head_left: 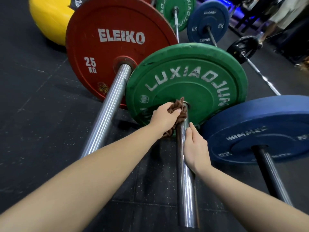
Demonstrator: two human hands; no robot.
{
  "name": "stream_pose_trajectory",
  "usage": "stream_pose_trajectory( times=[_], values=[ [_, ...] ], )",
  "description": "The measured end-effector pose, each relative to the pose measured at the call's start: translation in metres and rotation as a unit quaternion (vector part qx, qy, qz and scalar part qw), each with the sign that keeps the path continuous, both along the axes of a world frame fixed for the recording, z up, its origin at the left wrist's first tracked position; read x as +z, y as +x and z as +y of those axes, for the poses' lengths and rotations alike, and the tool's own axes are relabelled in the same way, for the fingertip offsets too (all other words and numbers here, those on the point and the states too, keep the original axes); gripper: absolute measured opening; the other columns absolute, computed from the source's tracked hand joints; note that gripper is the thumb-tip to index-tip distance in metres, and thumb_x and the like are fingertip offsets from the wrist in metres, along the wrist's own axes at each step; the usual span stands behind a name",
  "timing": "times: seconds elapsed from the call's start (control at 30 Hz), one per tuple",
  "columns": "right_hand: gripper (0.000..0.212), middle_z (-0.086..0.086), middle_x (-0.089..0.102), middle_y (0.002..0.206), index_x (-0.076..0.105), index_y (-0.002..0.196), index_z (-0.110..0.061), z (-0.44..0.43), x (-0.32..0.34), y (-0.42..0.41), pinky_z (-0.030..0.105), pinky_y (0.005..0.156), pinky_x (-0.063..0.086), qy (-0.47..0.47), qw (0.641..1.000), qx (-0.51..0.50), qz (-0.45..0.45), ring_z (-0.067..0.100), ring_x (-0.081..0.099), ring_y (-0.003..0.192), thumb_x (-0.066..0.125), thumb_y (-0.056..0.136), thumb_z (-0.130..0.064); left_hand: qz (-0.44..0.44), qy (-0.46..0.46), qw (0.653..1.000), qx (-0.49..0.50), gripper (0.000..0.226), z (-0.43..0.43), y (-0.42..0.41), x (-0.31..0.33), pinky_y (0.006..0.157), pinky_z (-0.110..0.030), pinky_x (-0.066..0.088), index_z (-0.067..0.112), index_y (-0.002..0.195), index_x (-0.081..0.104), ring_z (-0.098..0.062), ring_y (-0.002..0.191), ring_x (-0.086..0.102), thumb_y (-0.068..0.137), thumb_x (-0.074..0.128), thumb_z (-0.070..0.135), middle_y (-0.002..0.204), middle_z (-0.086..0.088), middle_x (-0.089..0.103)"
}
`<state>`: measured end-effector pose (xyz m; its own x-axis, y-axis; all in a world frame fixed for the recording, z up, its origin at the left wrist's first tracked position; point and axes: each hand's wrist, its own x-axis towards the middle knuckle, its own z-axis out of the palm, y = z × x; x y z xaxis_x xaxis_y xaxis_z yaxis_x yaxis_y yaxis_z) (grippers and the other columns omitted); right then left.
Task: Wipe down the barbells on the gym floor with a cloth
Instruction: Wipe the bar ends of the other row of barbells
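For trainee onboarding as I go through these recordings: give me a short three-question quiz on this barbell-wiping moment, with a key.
1. Multiple choice: which hand holds the brown cloth? A) left hand B) right hand C) neither
2. True or false: the cloth lies on the blue plate.
3. Short answer: what weight is printed on the red plate?
Key: 1 A. 2 False: it is bunched on the chrome sleeve, right at the green plate. 3 25 KG.
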<state>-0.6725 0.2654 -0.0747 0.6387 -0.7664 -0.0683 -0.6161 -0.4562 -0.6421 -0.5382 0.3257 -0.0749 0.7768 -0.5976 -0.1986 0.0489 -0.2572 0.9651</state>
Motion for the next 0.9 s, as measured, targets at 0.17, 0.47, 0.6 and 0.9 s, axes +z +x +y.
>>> stream_pose_trajectory(
  times=[0.17, 0.47, 0.6, 0.9],
  values=[
    [0.053, -0.003, 0.043, 0.159, 0.035, 0.159, -0.027, 0.0, 0.0, 0.0, 0.033, 0.116, 0.029, 0.006, 1.0, -0.008, -0.007, 0.02, 0.04, 0.145, 0.027, 0.11, -0.045, 0.019, -0.004, 0.999, -0.027, 0.017, 0.008, -0.008, -0.006, 0.095, -0.04, 0.054, 0.03, 0.109, 0.07, -0.018, 0.1, 0.066, 0.099, 0.061, 0.041, 0.101, 0.009, 0.073],
    [0.041, -0.011, 0.064, 0.125, 0.059, 0.13, -0.041, 0.004, 0.003, -0.001, 0.038, 0.109, 0.039, 0.046, 0.998, -0.033, -0.039, 0.019, 0.055, 0.123, 0.024, 0.109, -0.048, 0.115, -0.047, 0.99, -0.066, 0.007, 0.061, -0.06, -0.025, 0.094, -0.041, 0.058, 0.034, 0.097, 0.074, -0.014, 0.095, 0.072, 0.094, 0.069, 0.038, 0.09, 0.012, 0.077],
    [0.05, -0.01, 0.06, 0.142, 0.053, 0.145, -0.038, 0.004, 0.002, -0.002, 0.039, 0.115, 0.036, 0.042, 0.998, -0.042, -0.035, 0.02, 0.05, 0.134, 0.024, 0.107, -0.053, 0.1, -0.052, 0.993, -0.022, 0.007, 0.048, -0.052, -0.021, 0.09, -0.036, 0.058, 0.034, 0.098, 0.074, -0.011, 0.092, 0.071, 0.095, 0.069, 0.038, 0.09, 0.013, 0.076],
    [0.048, -0.001, 0.057, 0.146, 0.042, 0.154, -0.035, -0.001, -0.001, 0.0, 0.039, 0.108, 0.039, 0.006, 0.999, -0.036, -0.006, 0.025, 0.051, 0.135, 0.028, 0.109, -0.046, 0.09, -0.053, 0.995, -0.001, 0.008, 0.008, -0.014, -0.011, 0.094, -0.044, 0.058, 0.031, 0.103, 0.071, -0.018, 0.095, 0.071, 0.099, 0.065, 0.033, 0.095, 0.007, 0.076]
  ],
)
